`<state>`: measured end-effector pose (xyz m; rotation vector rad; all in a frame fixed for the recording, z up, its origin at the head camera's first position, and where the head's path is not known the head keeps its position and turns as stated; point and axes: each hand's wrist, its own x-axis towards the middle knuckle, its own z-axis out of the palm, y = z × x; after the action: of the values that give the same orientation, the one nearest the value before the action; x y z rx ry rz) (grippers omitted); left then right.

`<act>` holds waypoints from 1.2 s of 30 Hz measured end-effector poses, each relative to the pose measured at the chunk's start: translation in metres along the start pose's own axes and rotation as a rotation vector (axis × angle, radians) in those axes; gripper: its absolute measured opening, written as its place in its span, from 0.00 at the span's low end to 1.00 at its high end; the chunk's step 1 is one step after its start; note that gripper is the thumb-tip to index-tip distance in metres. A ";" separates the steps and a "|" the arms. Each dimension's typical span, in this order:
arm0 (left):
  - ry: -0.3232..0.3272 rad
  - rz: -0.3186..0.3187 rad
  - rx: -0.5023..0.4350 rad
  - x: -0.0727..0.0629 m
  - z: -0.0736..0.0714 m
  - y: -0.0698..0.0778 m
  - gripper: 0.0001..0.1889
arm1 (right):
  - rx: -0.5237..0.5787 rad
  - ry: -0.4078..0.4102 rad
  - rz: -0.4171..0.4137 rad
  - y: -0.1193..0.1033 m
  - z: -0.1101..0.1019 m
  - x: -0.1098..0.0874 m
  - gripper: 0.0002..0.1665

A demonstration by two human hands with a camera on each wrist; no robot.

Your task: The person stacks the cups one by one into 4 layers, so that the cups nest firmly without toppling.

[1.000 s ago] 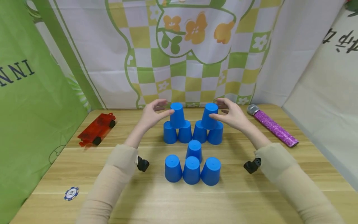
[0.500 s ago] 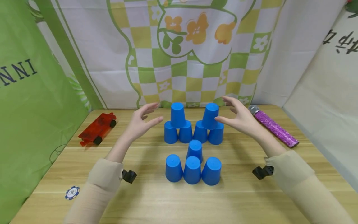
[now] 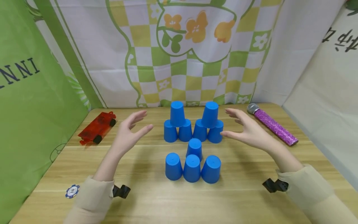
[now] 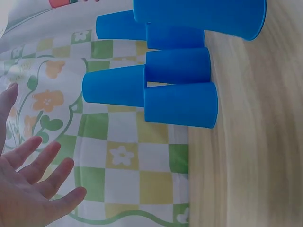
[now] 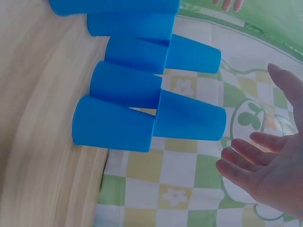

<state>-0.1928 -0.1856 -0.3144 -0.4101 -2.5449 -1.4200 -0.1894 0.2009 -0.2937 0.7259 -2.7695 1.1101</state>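
Several blue plastic cups stand upside down in the middle of the table. At the back, the left upper cup (image 3: 177, 114) rests across two lower cups, and the right upper cup (image 3: 210, 114) rests across another pair. Nearer to me, three cups form a row, with the middle front cup (image 3: 191, 168) partly hiding a single cup (image 3: 194, 148) behind it. My left hand (image 3: 129, 132) hovers left of the back stacks, fingers spread and holding nothing. On the other side my right hand (image 3: 247, 129) is also spread and holds nothing; its thumb overlaps a lower right cup in the head view.
A red toy car (image 3: 98, 128) lies at the back left of the table, and a poker chip (image 3: 72, 191) lies at the front left. A purple glittery microphone (image 3: 272, 124) lies at the back right. A patterned cloth (image 3: 193, 74) hangs behind the table.
Both hands have let go of the two upper cups and drawn apart, the left hand to the left and the right hand to the right, both also toward me. The cups stay in place.
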 end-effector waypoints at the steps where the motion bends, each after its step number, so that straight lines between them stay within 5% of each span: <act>1: -0.001 -0.004 -0.007 -0.003 0.000 -0.001 0.31 | 0.007 -0.007 -0.002 -0.001 0.001 -0.003 0.43; 18: -0.017 -0.072 -0.048 -0.038 0.035 -0.005 0.30 | 0.028 -0.106 -0.058 0.000 0.042 -0.036 0.38; 27: -0.089 -0.193 -0.051 -0.047 0.059 0.000 0.32 | 0.035 -0.144 -0.047 -0.001 0.061 -0.040 0.37; 36: -0.157 -0.205 -0.116 -0.057 0.079 -0.001 0.33 | 0.061 -0.161 -0.049 0.003 0.073 -0.042 0.37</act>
<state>-0.1427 -0.1265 -0.3736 -0.2964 -2.7033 -1.6752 -0.1455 0.1709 -0.3586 0.9239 -2.8408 1.1812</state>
